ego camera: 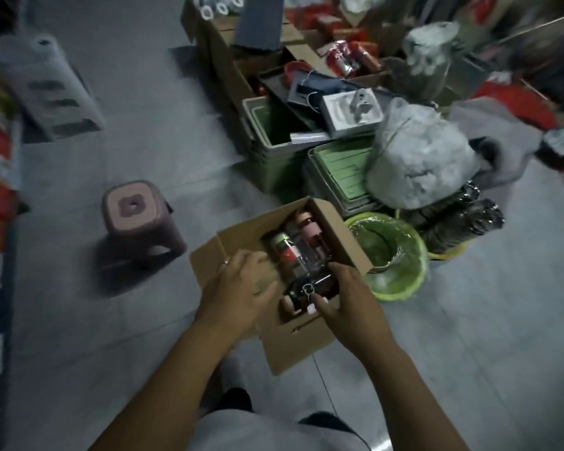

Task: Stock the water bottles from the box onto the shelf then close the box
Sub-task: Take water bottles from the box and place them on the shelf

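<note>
- Grey tiled floor (469,320) carries everything; we bend over an open cardboard box (300,346) that stands on it, flaps up.
- Left of the box stands a pink stool (137,219). A green basin (391,255) wrapped in film touches the box's right side, and stacked green trays (339,170) lie beyond the box.
- Inside the box the bottles lie on their sides: a pink-capped bottle (306,222) at the far end, a green-capped bottle (282,244) beside it, and a dark bottle (313,286) with a carry loop at the near end.
- Our right hand (349,297) curls round the dark bottle, thumb under its near side and fingers over the top.
- Our left hand (241,288) reaches over the box's left wall with fingers bent down inside. We cannot tell whether it grips the bottle or only steadies it.
- We judge these bottles rigid and smooth, clear-walled by the look of the far ones, so possibly breakable and a little slippery. They are likely empty, and so light.
- The body just below the cap gives the surest grip. The loop would also serve, though the bottle could swing from it.
- We cannot make out a shelf near the box with any certainty.
</note>
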A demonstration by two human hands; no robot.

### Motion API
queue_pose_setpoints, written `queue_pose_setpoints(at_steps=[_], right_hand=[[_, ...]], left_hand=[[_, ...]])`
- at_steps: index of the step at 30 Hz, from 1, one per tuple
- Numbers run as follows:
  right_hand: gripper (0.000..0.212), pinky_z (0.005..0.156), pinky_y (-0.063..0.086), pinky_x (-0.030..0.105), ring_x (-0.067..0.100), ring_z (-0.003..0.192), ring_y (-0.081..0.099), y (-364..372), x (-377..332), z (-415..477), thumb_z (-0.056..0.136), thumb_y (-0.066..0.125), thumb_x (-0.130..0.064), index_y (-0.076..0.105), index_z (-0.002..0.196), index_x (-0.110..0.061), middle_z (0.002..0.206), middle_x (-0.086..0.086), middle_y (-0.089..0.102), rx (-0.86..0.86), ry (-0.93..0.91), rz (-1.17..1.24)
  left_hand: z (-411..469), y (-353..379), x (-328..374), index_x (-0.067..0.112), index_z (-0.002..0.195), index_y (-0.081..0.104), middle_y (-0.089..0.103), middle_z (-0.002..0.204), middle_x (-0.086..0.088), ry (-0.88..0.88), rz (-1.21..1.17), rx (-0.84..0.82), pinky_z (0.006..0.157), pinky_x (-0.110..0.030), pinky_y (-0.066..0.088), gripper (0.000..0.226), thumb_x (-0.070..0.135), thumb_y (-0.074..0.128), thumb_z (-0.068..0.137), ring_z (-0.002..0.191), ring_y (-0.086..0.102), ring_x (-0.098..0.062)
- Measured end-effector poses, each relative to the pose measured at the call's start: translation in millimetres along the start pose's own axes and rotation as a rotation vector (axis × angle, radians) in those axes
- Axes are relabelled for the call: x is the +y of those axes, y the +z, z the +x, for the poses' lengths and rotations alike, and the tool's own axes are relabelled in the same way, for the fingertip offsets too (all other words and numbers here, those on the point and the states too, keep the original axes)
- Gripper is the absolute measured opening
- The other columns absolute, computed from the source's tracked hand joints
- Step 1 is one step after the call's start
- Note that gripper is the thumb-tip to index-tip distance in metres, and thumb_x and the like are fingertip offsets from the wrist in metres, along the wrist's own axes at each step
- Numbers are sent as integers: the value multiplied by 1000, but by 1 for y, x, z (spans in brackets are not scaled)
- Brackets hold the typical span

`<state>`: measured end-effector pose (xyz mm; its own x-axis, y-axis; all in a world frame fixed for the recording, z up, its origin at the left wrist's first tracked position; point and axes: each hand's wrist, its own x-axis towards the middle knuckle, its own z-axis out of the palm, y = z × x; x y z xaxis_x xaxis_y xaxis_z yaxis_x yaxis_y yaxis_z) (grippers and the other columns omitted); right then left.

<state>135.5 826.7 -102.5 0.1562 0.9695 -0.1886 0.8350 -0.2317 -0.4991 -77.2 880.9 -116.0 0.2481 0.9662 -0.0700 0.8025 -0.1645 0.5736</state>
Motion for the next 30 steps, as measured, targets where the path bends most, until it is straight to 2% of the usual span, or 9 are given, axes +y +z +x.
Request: queue_pose_setpoints(at_steps=[5, 11, 17, 20, 22, 23, 26, 27, 30], right_hand=[[55, 83, 52, 28, 8, 101, 59, -4, 15, 67, 87, 76, -33, 51, 135, -24, 121, -8, 53, -47, 121, 94], [53, 72, 41, 16, 6, 92, 54, 38, 66, 188, 88, 73, -30, 51, 135, -20, 123, -2, 57, -193, 194, 75], [69, 92, 54, 42, 28, 113, 59, 128, 125, 290, 88, 72, -32, 39, 144, -9, 132, 12, 53, -267, 238, -110], [81, 97, 48, 43, 34, 119, 54, 162, 144, 312, 91, 66, -35, 25, 153, -2, 136, 18, 48, -242, 250, -246], [81, 96, 47, 41, 34, 116, 54, 179, 151, 320, 90, 66, -38, 26, 152, -2, 131, 20, 51, -197, 236, -335], [82, 95, 48, 41, 34, 114, 55, 187, 154, 322, 89, 67, -40, 27, 151, -2, 129, 20, 51, -181, 228, -370], [86, 88, 54, 39, 32, 112, 58, 200, 157, 325, 87, 71, -44, 26, 149, -5, 130, 19, 46, -197, 247, -413], [87, 86, 56, 38, 30, 110, 60, 202, 159, 326, 86, 73, -45, 25, 148, -7, 131, 18, 43, -206, 267, -393], [88, 85, 56, 39, 29, 109, 61, 206, 163, 328, 83, 76, -46, 25, 145, -10, 131, 16, 42, -220, 294, -261]], left_hand=[[87, 16, 4, 29, 136, 52, 51, 137, 6, -40, -103, -142, 98, -37, 49, 48, 43, 67, 93, 124, 51, -19], [163, 104, -19, 28, 124, 60, 59, 122, 7, -436, -350, -263, 88, -33, 54, 35, 38, 71, 92, 102, 59, -8], [216, 250, -58, 12, 124, 58, 68, 117, -7, -908, -632, -261, 75, -26, 47, 47, 31, 80, 87, 95, 63, -17], [229, 312, -65, 11, 134, 49, 67, 126, -12, -1045, -798, -216, 85, -29, 55, 59, 25, 82, 87, 102, 67, -20], [238, 339, -68, 6, 130, 47, 68, 121, -15, -1064, -874, -187, 74, -18, 55, 60, 13, 84, 83, 91, 69, -13], [242, 352, -72, 4, 128, 47, 69, 118, -14, -1072, -877, -157, 70, -15, 54, 65, 17, 88, 79, 86, 68, -10], [249, 377, -85, 25, 121, 43, 70, 111, -3, -1105, -668, -115, 80, -34, 59, 102, 86, 78, 47, 91, 70, -19], [245, 391, -96, 29, 120, 43, 70, 112, -2, -1119, -585, -137, 84, -40, 59, 106, 94, 70, 41, 94, 70, -23], [237, 419, -129, 28, 113, 56, 72, 105, -3, -1130, -549, -182, 83, -46, 61, 89, 83, 73, 45, 93, 71, -26]])
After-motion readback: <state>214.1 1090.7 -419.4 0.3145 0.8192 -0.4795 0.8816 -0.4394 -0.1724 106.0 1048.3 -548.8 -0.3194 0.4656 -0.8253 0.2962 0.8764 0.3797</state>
